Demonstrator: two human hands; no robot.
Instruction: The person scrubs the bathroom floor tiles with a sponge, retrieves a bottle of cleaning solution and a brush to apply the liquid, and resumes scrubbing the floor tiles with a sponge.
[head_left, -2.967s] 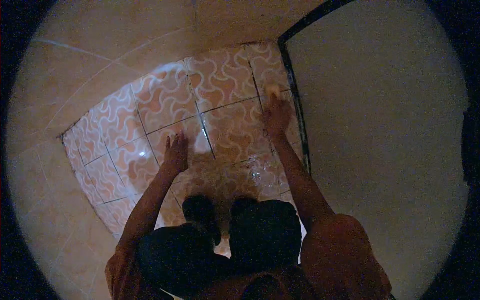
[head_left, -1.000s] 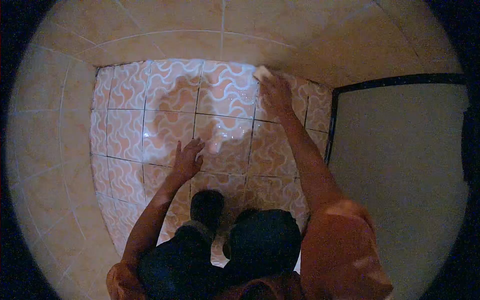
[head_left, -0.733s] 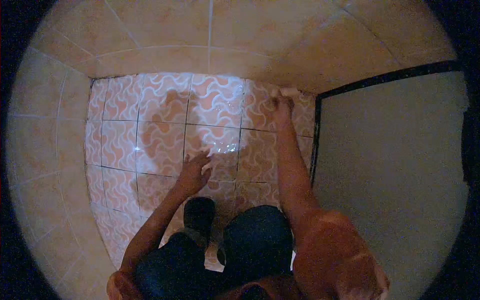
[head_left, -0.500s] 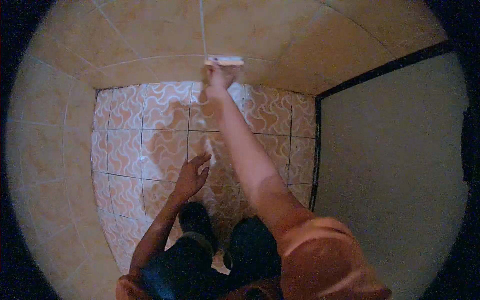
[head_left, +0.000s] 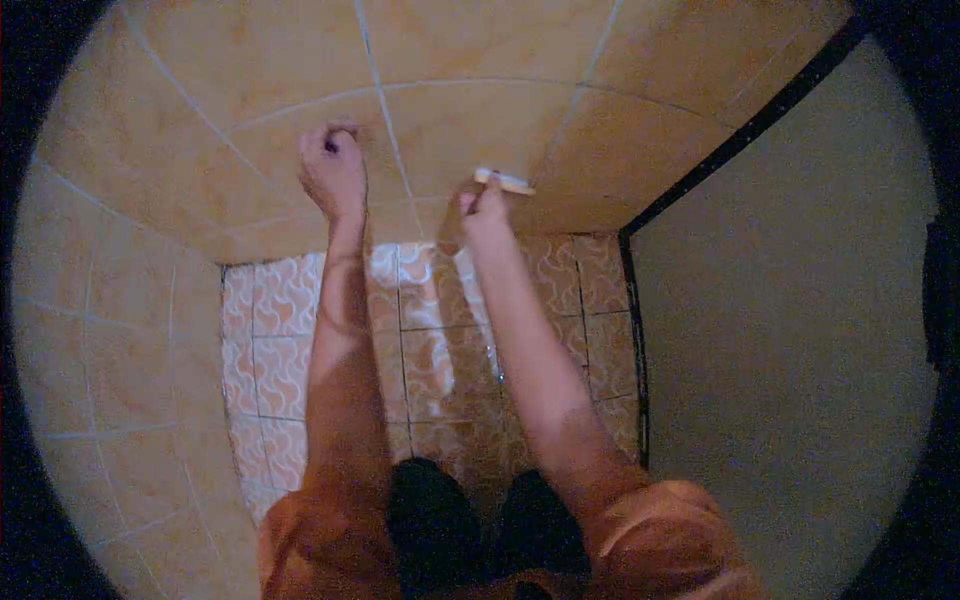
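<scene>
My right hand (head_left: 486, 205) grips a small pale brush-like block (head_left: 504, 181) by its near side, close to the tan tiled wall (head_left: 470, 130). What the block is exactly cannot be made out. Up and to the left, my left hand (head_left: 335, 172) is in front of the same wall, its fingers curled inward; whether anything is inside them is hidden. Below both hands lies the patterned tile floor (head_left: 285, 370), which has wet, shiny spots between my forearms.
A black-edged grey panel (head_left: 780, 320) stands along the right side. Another tiled wall (head_left: 120, 360) rises on the left. My dark-clad knees (head_left: 540, 525) are at the bottom centre, over the floor.
My left hand has risen from above the floor to the wall, and its fingers have curled. My right hand has shifted right along the wall with the block. The view has tilted up.
</scene>
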